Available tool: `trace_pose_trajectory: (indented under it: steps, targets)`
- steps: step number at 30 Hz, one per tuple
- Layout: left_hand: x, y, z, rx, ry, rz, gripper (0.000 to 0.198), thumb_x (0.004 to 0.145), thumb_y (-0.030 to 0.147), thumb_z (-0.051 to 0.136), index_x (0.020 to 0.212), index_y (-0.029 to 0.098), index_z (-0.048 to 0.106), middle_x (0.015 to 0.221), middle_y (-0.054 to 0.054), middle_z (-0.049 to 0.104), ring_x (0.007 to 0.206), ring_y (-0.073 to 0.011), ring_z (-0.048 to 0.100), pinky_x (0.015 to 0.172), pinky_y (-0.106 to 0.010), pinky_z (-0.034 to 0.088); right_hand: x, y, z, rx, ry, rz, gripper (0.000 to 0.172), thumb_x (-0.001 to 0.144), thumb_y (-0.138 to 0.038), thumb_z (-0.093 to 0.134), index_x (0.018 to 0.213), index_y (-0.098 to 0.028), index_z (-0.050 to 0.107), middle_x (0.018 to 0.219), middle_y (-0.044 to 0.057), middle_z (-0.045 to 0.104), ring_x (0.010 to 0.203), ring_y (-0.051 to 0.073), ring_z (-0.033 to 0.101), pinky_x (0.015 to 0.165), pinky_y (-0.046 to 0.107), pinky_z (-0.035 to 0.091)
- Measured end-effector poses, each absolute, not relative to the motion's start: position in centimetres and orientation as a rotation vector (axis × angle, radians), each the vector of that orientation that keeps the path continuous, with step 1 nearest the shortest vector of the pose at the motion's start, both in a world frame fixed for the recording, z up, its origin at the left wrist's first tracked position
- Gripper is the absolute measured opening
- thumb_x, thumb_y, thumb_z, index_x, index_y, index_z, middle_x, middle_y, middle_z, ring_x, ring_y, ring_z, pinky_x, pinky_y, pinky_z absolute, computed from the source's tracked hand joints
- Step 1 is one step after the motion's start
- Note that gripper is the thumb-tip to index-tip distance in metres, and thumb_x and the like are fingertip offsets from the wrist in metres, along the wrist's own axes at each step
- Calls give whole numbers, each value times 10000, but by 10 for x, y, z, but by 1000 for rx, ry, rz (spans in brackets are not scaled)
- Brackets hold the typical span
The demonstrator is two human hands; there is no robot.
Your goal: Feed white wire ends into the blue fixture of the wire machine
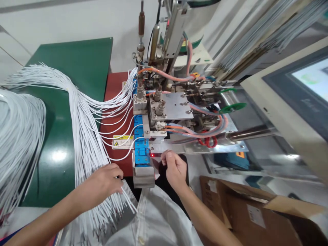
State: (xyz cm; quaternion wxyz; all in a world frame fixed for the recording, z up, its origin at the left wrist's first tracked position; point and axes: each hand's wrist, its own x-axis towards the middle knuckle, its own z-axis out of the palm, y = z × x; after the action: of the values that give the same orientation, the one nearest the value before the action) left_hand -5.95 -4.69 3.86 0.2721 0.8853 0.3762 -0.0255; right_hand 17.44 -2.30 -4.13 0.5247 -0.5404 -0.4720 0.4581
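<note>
My left hand (109,179) is closed, its fingers curled around white cable (130,201) whose loose end sticks out below toward my lap. It lies over the lower part of a long bundle of white cables (78,136). My right hand (174,168) is closed in a pinch just right of the row of blue clamp blocks (141,152), near a small red light. Whatever its fingertips hold, if anything, is hidden. Single cables run from the bundle into the blue blocks. A bent metal guard (144,177) sits at the near end of the row, between my hands.
A machine with metal cylinders and orange hoses (170,106) stands ahead. A solder-like wire spool (229,98) and a screen (304,78) are on the right. Another cable coil (20,136) rests on the green table (57,174). A cardboard box (246,208) stands lower right.
</note>
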Motion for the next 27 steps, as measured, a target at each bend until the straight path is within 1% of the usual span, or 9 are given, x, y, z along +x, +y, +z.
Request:
trace_pose_trajectory:
  steps: [5,8,10,11,13,17,20,24,27]
  targets:
    - [-46,-41,38,2328,1094,160,196,894,253,442,825,202,618,798,2,661,718,-135,595,690,-268,444,177,-32,-42,-1236,-1183,1195,341,874,-368,427,648,-166,582,562,-8,515,514,107,457,501,236,365]
    - [-34,-44,34,2327,1297,385,167,888,228,448,883,188,610,794,-15,666,721,-144,609,678,-269,465,179,-39,-37,-1082,-1205,1294,343,880,-385,398,802,-164,648,642,34,587,560,134,523,529,266,421]
    - [-25,-45,30,2355,1336,514,156,882,210,457,935,183,602,810,-27,670,726,-147,616,684,-274,482,178,-42,-30,-1011,-1230,1310,285,854,-374,451,883,-176,654,693,50,623,601,152,562,550,283,451]
    - [-20,-45,28,2373,1342,561,163,881,204,458,966,182,595,816,-32,672,725,-149,620,689,-279,490,177,-41,-25,-1011,-1255,1290,225,826,-346,506,885,-187,653,713,50,637,617,156,577,561,285,462]
    - [-9,-44,25,2372,1358,602,194,881,207,456,1037,191,570,847,-39,677,740,-152,629,699,-290,507,176,-38,-14,-1078,-1313,1193,107,783,-264,571,797,-200,655,718,43,652,639,156,596,579,276,473]
    - [9,-39,22,2271,1424,687,300,882,256,458,1178,216,486,959,-49,681,822,-156,648,746,-292,530,174,-26,2,-1175,-1426,1086,98,780,-226,565,728,-201,645,687,27,655,603,139,589,598,267,485]
    - [16,-33,20,2302,1372,821,238,890,202,429,1088,200,560,926,-45,692,818,-145,654,756,-273,534,172,-21,4,-1197,-1393,1118,113,792,-248,557,728,-194,634,688,22,650,619,136,587,615,259,485]
    - [19,-26,18,2161,1421,953,156,851,167,496,909,179,641,836,-34,692,758,-121,647,722,-225,533,168,-21,-1,-1181,-1180,1188,202,851,-279,460,782,-189,626,690,22,620,608,128,576,569,243,479]
    - [17,-25,17,2083,1444,939,129,833,179,528,861,170,653,798,-34,678,713,-113,635,679,-210,528,167,-20,0,-1137,-1284,1125,148,818,-259,513,787,-193,642,743,37,623,678,149,586,615,269,478]
